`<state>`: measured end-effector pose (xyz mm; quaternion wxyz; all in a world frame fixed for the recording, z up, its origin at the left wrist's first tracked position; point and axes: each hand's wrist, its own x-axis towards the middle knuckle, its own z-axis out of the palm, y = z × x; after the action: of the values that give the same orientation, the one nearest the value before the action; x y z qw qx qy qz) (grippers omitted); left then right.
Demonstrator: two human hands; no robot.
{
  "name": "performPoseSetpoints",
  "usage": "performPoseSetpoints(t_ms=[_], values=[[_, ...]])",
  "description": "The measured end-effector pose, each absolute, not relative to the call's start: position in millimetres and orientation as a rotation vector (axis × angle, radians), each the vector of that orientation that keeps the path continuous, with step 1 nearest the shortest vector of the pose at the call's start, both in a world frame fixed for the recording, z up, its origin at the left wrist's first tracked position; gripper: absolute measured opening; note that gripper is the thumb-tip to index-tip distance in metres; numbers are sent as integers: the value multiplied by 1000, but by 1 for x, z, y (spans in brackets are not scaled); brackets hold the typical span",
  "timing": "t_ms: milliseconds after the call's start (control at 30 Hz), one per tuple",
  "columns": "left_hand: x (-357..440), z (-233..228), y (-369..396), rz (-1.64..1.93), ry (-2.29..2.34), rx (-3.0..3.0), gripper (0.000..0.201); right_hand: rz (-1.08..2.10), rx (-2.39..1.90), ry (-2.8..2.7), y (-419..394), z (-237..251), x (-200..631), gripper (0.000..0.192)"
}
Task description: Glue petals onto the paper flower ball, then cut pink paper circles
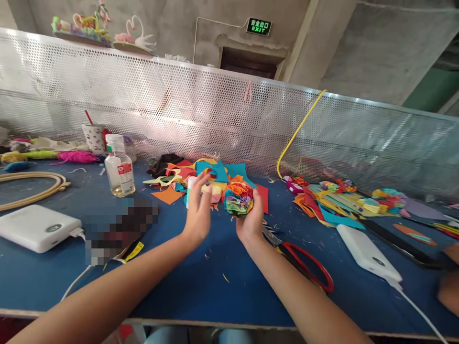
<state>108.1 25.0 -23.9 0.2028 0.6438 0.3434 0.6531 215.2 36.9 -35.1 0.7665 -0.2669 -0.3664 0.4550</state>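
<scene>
In my right hand is a round, ruffled multicolour flower, with red, orange, purple and green layers; it looks like paper or felt. My left hand is raised a little to the left of the flower, fingers apart, holding nothing. Partly behind the left fingers stands a white tube or stick. Beyond both hands lies a heap of coloured sheets and cut scraps. Red-handled scissors rest on the table beneath my right forearm, which partly covers them.
On the left are a clear bottle, a patterned cup, an embroidery hoop and a white power bank. To the right lie another power bank, a black phone and more ruffled flowers. A perforated metal screen bounds the table's back. Another person's hand shows at right.
</scene>
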Motion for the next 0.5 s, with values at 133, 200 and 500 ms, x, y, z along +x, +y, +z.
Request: performPoseSetpoints(t_ms=[133,200,500], values=[[113,-27,22,1751,888,1630,34,877,-585,-1016,18,-36,203,24],[115,-31,27,1698,862,1607,32,816,-641,-1190,15,-39,201,27],[104,-29,40,1849,987,1706,35,1127,-803,-817,36,-31,219,48]])
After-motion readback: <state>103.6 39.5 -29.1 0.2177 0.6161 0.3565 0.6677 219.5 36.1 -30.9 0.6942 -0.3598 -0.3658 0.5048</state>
